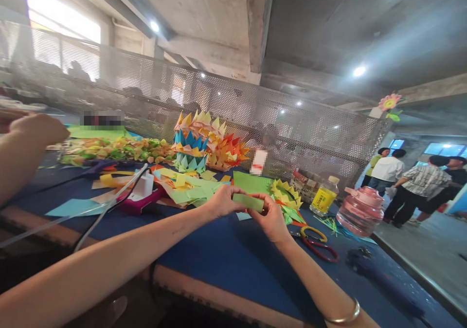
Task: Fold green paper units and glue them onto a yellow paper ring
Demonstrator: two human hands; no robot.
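Note:
Between my two hands, just above the blue tabletop [222,260], is a small strip of green paper [248,202]. My left hand [224,201] grips its left end, and my right hand [269,218] pinches the right end. Behind them lies a green sheet [250,182]. A yellow ring of folded paper points [286,194] sits right behind my right hand. Scissors with yellow and red handles [321,243] rest to the right of that hand. Loose coloured paper pieces [189,189] are spread beyond my left hand.
Folded-paper crowns [199,140] are stacked at the back. A yellow-labelled bottle [324,196], a pink water jug [361,210] and a dark glue gun [383,279] are on the right. A white-and-magenta device with a cable [142,194] stands left. Another person's hand [38,131] is at far left.

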